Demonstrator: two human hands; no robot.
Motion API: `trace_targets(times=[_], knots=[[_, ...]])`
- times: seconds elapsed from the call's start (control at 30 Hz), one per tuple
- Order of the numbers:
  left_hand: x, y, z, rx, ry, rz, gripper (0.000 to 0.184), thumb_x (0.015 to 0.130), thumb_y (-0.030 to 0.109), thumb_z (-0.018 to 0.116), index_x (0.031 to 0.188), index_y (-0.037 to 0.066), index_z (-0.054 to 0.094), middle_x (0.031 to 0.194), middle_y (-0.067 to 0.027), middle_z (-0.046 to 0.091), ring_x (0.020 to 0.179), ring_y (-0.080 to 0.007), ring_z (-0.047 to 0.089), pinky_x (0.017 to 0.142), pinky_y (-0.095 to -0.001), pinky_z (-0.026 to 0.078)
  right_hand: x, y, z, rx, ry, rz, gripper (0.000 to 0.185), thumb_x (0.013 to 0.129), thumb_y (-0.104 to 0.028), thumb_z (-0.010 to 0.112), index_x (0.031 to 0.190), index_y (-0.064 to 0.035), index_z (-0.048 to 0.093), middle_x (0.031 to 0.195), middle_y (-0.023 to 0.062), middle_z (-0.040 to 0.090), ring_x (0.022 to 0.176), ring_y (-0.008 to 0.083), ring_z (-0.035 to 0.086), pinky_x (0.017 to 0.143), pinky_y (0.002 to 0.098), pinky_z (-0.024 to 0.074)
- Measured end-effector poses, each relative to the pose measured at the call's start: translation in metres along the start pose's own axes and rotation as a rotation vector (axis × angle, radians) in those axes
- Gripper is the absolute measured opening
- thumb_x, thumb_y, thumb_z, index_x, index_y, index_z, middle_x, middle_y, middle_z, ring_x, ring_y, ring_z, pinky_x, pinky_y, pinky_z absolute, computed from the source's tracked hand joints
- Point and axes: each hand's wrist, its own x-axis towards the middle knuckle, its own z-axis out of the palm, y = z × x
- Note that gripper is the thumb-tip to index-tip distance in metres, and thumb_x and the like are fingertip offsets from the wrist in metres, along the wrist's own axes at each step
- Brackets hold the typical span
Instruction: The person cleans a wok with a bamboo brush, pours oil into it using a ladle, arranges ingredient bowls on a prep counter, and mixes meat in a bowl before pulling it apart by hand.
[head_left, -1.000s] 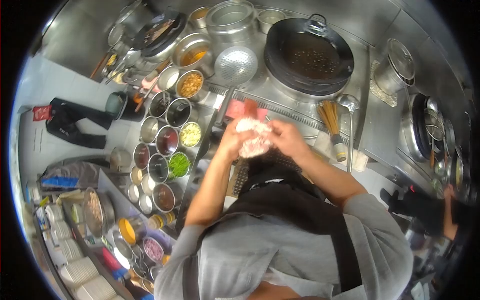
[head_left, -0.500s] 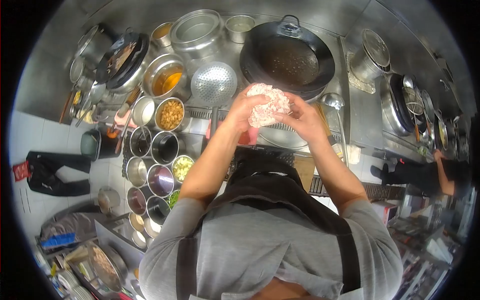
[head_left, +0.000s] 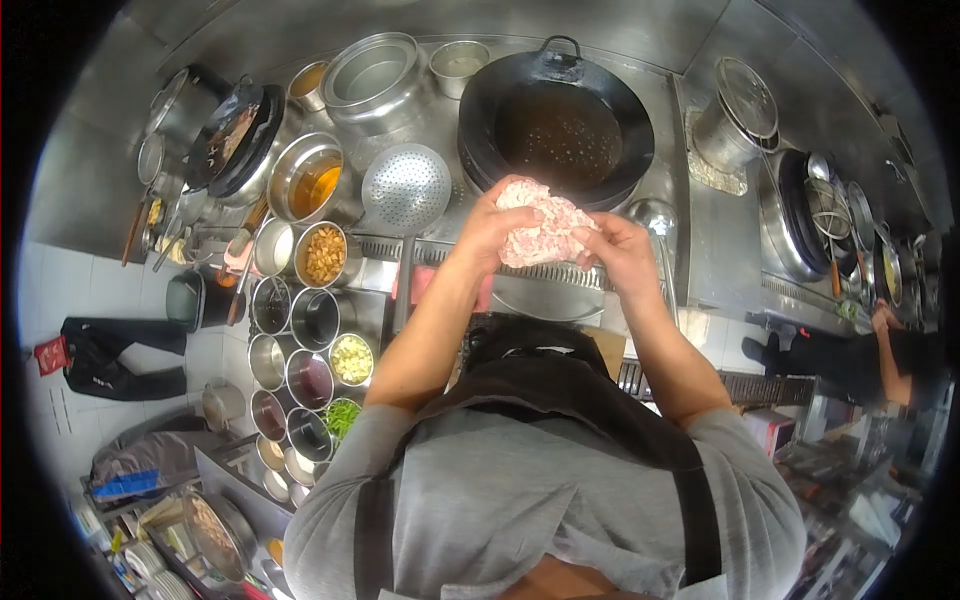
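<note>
A pale pink lump of minced meat [head_left: 546, 232] is held between my two hands at the near rim of the wok. My left hand [head_left: 488, 232] grips its left side, thumb lying across the top. On the right side, my right hand [head_left: 618, 248] holds it with thumb on top and fingers beneath, mostly hidden. Just beyond, the black wok [head_left: 640, 110] contains dark liquid with small bubbles on its surface. Left of my left hand lies a perforated skimmer [head_left: 407, 185], its handle pointing toward me. A ladle [head_left: 655, 215] rests to the right of my right hand.
Left are a pot of orange liquid [head_left: 300, 170], a container of browned cubes [head_left: 325, 254], chopped pale pieces [head_left: 352, 359] and chopped greens [head_left: 342, 418]. A lidded pot [head_left: 735, 110] stands right of the wok. Another person [head_left: 850, 358] is at far right.
The lump looks flatter and wider between my hands, and my right hand has shifted slightly right. The camera view has moved a little, so the wok and pots appear further left.
</note>
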Motion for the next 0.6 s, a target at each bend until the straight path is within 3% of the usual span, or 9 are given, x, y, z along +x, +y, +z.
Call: trace_targets(times=[0.17, 0.3, 0.33, 0.43, 0.53, 0.6], knots=[[0.002, 0.0, 0.012, -0.075, 0.033, -0.024, 0.038, 0.072, -0.005, 0.062, 0.108, 0.002, 0.053, 0.095, -0.0087, 0.061, 0.085, -0.0191, 0.062, 0.076, -0.0326, 0.052, 0.006, -0.003, -0.022, 0.268, -0.044, 0.167, 0.016, 0.084, -0.011, 0.064, 0.093, 0.0019, 0.063, 0.068, 0.0051, 0.062, 0.05, 0.0079, 0.054, 0.043, 0.0202, 0.0417], [0.009, -0.01, 0.026, 0.055, -0.03, -0.089, 0.042, 0.074, -0.003, 0.061, 0.114, 0.003, 0.05, 0.103, -0.0105, 0.058, 0.093, -0.0199, 0.06, 0.081, -0.033, 0.051, 0.014, -0.01, -0.028, 0.312, -0.046, 0.184, 0.018, 0.084, -0.015, 0.064, 0.091, 0.0013, 0.062, 0.067, 0.0033, 0.061, 0.048, 0.0071, 0.053, 0.041, 0.0201, 0.0397], [0.011, -0.014, 0.025, 0.114, -0.131, -0.088, 0.048, 0.077, 0.0, 0.061, 0.122, 0.004, 0.046, 0.11, -0.0111, 0.056, 0.1, -0.0207, 0.057, 0.085, -0.0334, 0.049, 0.017, -0.01, -0.031, 0.318, -0.048, 0.182, 0.018, 0.084, -0.015, 0.064, 0.091, 0.0013, 0.062, 0.067, 0.0033, 0.061, 0.048, 0.0071, 0.053, 0.041, 0.0201, 0.0397], [0.007, -0.016, 0.043, -0.005, -0.141, -0.128, 0.056, 0.076, 0.004, 0.064, 0.127, 0.005, 0.043, 0.113, -0.0108, 0.055, 0.103, -0.0205, 0.056, 0.089, -0.0345, 0.047, 0.027, -0.01, -0.038, 0.24, -0.138, 0.198, 0.017, 0.084, -0.015, 0.064, 0.09, 0.0011, 0.062, 0.068, 0.0032, 0.061, 0.047, 0.0075, 0.052, 0.041, 0.0204, 0.0388], [0.014, -0.027, 0.046, 0.099, -0.15, -0.109, 0.061, 0.074, 0.006, 0.066, 0.13, 0.006, 0.041, 0.117, -0.0102, 0.053, 0.107, -0.0198, 0.054, 0.091, -0.0346, 0.046, 0.03, -0.009, -0.043, 0.211, -0.125, 0.189, 0.02, 0.084, -0.016, 0.065, 0.091, 0.002, 0.062, 0.072, 0.0031, 0.062, 0.053, 0.006, 0.054, 0.046, 0.0199, 0.041], [0.02, -0.038, 0.045, 0.22, -0.133, -0.032, 0.057, 0.073, 0.005, 0.069, 0.124, 0.005, 0.045, 0.113, -0.0097, 0.056, 0.102, -0.0183, 0.057, 0.087, -0.0327, 0.048, 0.032, -0.004, -0.044, 0.127, -0.18, 0.039, 0.024, 0.082, -0.015, 0.067, 0.097, 0.0027, 0.061, 0.079, 0.0031, 0.063, 0.064, 0.0054, 0.057, 0.055, 0.02, 0.045]])
